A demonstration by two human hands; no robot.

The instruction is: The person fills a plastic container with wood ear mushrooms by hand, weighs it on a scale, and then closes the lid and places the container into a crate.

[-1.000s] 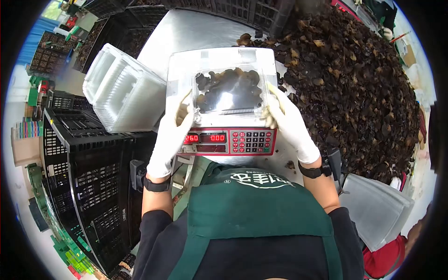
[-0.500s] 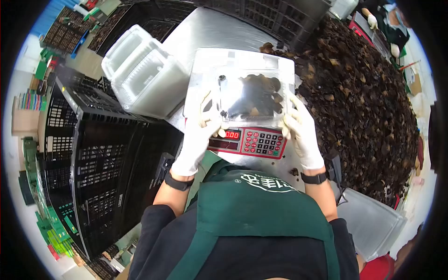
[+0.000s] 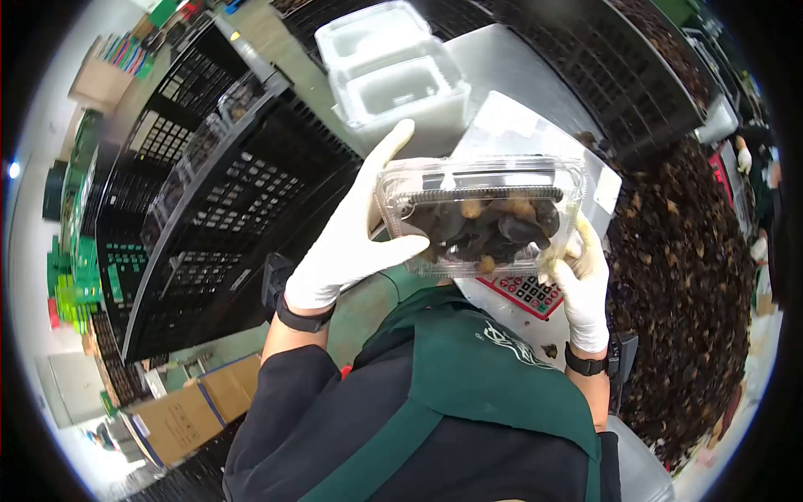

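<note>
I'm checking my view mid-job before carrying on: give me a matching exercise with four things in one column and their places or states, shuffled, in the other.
Things:
1. Filled clear box
2. Stack of clear boxes
3. Scale keypad
4. Loose dark pieces

Places or states:
A. Heaped on the right side of the view
B. Held between the gloved left hand and right hand
C. Standing beyond the left hand, near the top of the view
D. Red-edged and partly hidden

Right pairs: 1-B, 2-C, 3-D, 4-A.
</note>
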